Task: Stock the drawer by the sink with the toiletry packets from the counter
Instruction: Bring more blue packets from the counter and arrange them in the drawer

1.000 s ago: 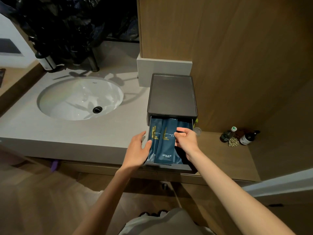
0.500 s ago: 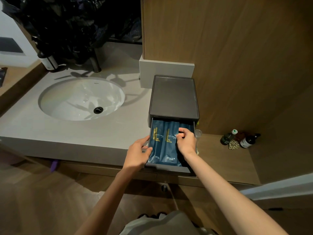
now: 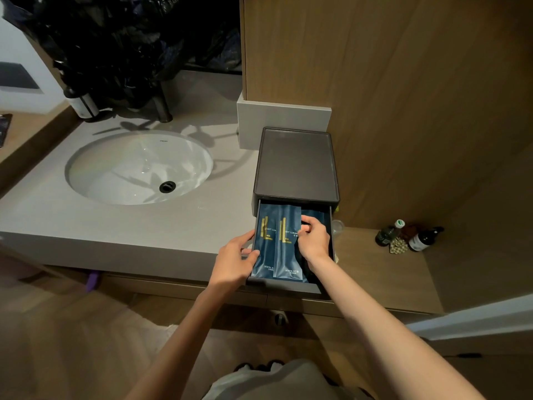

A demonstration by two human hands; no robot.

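Both hands are down in the open drawer (image 3: 284, 286), which is pulled out past the front edge of the bench (image 3: 86, 226) at its right end, beside the sink (image 3: 138, 166). My left hand (image 3: 235, 256) grips the drawer's left wall: the fingers lie along the outside and the thumb is hooked over the rim, touching the left packet (image 3: 264, 226). My right hand (image 3: 315, 239) has its fingers curled, pinching the right packet (image 3: 315, 212) close to where it meets the middle packet (image 3: 287, 256); most of that right packet is hidden under my hand and wrist.

Three dark blue packets lie lengthwise in the drawer, side by side and touching. The left and middle ones lie flat, with gold lettering near the far end and "DENTAL KIT" printed near the drawer front. The right one is darker, and I cannot read its print.

A dark grey drawer box (image 3: 297, 163) sits above the drawer, against the wooden wall at the bench's back right corner. To its right, a lower wooden shelf (image 3: 375, 278) carries two dark bottles (image 3: 389, 233) near its back edge. A black plastic bag (image 3: 129, 39) hangs over the bench's back edge behind the sink.
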